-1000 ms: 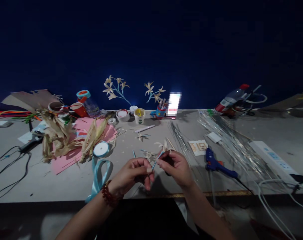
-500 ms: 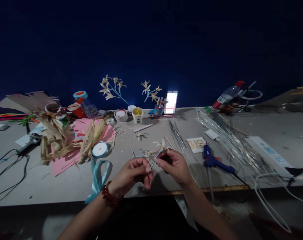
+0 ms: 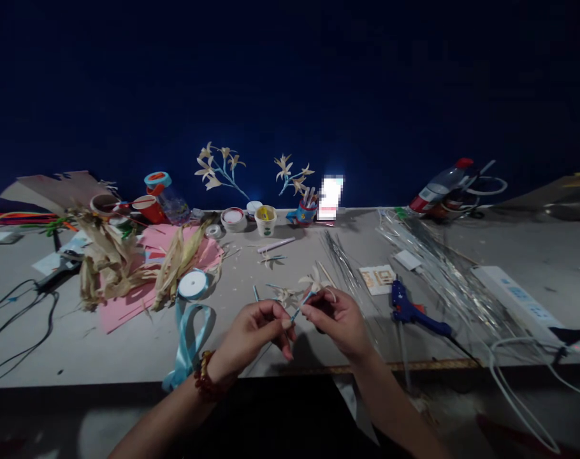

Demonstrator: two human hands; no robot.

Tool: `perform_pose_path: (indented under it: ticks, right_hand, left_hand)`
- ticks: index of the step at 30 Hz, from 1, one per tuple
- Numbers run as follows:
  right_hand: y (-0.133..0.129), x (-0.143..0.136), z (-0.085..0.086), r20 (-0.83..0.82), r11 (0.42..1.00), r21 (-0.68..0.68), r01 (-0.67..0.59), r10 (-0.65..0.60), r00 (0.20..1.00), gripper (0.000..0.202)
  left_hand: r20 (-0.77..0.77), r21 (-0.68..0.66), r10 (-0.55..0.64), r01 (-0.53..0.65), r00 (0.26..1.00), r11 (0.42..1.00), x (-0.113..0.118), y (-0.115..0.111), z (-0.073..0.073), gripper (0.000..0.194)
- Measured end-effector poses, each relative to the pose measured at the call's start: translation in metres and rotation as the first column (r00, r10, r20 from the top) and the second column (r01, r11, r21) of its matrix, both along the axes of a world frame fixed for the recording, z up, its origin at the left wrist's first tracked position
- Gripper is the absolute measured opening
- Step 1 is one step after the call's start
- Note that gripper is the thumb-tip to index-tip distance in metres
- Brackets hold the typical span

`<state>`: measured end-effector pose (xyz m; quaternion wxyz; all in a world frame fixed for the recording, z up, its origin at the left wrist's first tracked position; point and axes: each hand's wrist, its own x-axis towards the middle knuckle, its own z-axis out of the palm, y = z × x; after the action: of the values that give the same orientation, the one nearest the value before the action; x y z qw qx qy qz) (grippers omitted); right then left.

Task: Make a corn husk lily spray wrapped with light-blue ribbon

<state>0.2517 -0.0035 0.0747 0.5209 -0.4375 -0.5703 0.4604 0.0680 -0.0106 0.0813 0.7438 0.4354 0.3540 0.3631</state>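
Note:
Between both hands, low over the table, is a thin blue-wrapped stem [image 3: 296, 312] with a pale husk flower [image 3: 313, 280] at its upper end. My left hand [image 3: 264, 328] pinches the lower part of the stem between thumb and finger. The thumb and fingers of my right hand [image 3: 335, 315] close on the stem just below the flower. Behind the hands, another pale flower piece [image 3: 286, 294] lies on the table beside short blue stems. A roll of light blue ribbon [image 3: 193, 284] lies left of my left hand, its loose end hanging over the front edge.
Corn husks [image 3: 111, 261] and pink paper [image 3: 127, 309] lie at the left. A blue glue gun [image 3: 417, 312], wire bundles [image 3: 443, 268] and a white power strip [image 3: 514, 299] are at the right. Cups [image 3: 266, 221], a lit phone [image 3: 330, 197] and finished flower branches [image 3: 223, 171] stand behind.
The whole view has shifted slightly. Both hands keep their hold on the stem, with only small finger movement.

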Motion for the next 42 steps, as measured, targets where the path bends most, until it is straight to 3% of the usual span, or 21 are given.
perform_pose_path:
  ticks: [7,16,31,42]
  right_hand:
    - [-0.002,0.000,0.002,0.014,0.999,-0.030,0.018,-0.017,1.000,0.013]
    - [-0.003,0.000,0.001,0.018,0.999,-0.016,0.029,-0.029,0.999,0.010]
    - [-0.003,-0.003,-0.005,-0.010,1.000,0.000,0.017,-0.017,1.000,0.014]
    - [-0.003,-0.005,-0.002,-0.049,0.998,-0.056,-0.014,0.011,0.999,0.015]
  left_hand:
    - [-0.163,0.187,0.093,-0.061,0.982,0.980,0.001,-0.004,-0.002,0.022]
    - [-0.302,0.298,0.143,-0.049,0.943,0.953,0.000,-0.007,0.008,0.021]
    - [0.029,-0.052,-0.009,0.011,1.000,0.999,-0.002,-0.001,0.000,0.026]
    - [0.148,-0.165,-0.082,0.106,0.986,0.980,-0.004,0.003,-0.009,0.018]
